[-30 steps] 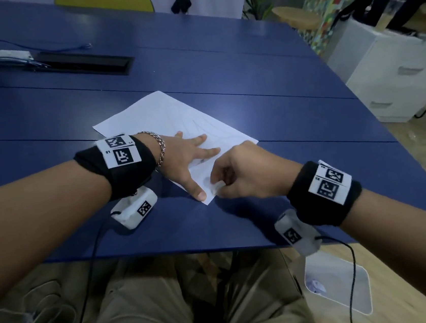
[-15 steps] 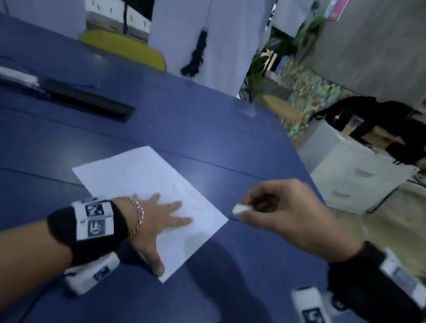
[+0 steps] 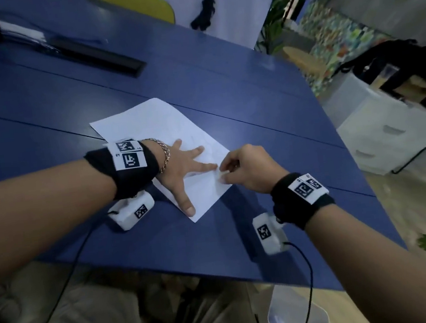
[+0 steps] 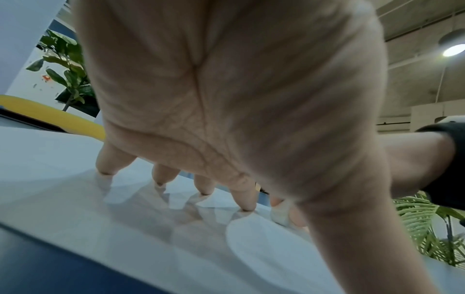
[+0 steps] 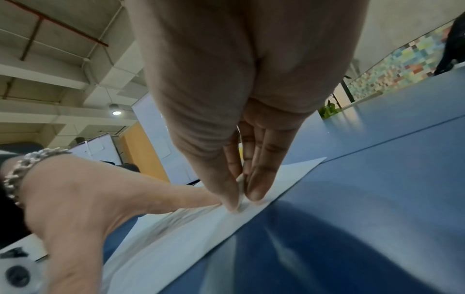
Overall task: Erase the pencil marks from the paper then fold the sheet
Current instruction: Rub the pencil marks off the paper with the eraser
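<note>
Left hand flat on paper, right hand pinching eraser beside it

A broad blue table carries a white sheet of paper, lying flat and skewed near the front edge. Farther back, a long black recessed strip runs across the tabletop, with white cables or papers beside it.
</note>
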Tool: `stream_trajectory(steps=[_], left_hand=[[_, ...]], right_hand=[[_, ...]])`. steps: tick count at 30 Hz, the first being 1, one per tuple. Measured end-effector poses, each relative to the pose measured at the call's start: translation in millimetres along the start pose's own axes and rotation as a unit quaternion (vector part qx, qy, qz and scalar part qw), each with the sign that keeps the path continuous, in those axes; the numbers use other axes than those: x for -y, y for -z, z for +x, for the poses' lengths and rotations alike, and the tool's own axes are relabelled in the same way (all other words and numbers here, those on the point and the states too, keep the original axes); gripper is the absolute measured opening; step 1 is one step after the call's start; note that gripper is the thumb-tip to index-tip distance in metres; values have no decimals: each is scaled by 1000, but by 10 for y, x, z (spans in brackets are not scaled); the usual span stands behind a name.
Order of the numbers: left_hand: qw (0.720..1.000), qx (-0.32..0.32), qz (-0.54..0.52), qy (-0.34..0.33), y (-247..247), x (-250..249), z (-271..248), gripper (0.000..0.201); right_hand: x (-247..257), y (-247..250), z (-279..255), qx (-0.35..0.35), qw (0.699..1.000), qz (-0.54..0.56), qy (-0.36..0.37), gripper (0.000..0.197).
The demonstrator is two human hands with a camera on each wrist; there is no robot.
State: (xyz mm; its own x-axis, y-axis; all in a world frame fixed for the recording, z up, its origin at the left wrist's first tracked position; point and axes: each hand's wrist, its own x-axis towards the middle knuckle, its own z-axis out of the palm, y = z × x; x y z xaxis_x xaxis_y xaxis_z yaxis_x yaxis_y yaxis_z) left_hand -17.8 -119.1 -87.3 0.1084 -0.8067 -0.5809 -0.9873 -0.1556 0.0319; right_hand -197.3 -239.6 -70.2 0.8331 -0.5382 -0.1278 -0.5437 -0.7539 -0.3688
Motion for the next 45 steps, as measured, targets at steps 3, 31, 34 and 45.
stream_trajectory(steps=[3,31,34,45], left_hand=[[1000,3,0,3,25,-12,13,138],[1000,15,-5,11,40,-34,24,140],[1000,17,-5,10,31,-33,40,140],[1000,14,4,17,46,-59,1,141]], right_hand=[[30,-65,-32,-16,1000,-2,-2,17],[-37,-5,-73,-4,999,-11,31,15],[36,-121,-151,-17,999,-14,46,13],[-41,-48,-252,31,998,-5,47,15]])
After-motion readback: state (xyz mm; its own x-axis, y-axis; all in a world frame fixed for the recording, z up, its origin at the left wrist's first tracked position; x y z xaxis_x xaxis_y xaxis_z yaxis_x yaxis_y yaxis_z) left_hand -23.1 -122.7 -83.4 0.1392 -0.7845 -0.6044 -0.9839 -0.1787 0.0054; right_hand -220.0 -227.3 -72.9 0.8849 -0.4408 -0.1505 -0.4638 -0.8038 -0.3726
